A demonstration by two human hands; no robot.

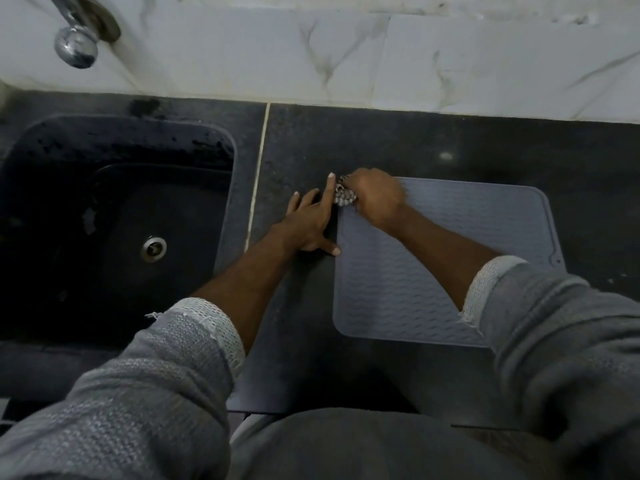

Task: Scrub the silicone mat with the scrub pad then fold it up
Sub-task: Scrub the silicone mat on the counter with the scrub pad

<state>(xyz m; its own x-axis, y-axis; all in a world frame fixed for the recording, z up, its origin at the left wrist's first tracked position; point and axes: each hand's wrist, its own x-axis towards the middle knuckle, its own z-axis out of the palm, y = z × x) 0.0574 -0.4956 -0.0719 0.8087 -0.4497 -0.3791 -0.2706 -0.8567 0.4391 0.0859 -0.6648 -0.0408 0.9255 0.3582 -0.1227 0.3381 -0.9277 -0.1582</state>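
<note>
A grey silicone mat (433, 258) with a wavy ribbed surface lies flat on the dark counter, right of the sink. My right hand (375, 199) grips a metallic scrub pad (344, 196) and holds it on the mat's far left corner. My left hand (311, 225) rests flat on the counter at the mat's left edge, fingers straight. Its thumb touches the mat's edge and its index finger points up beside the pad.
A dark sink (114, 223) with a metal drain (153, 248) sits at the left. A chrome tap (77, 39) juts from the marble wall (346, 53) above it. The black counter (450, 147) runs behind and right of the mat.
</note>
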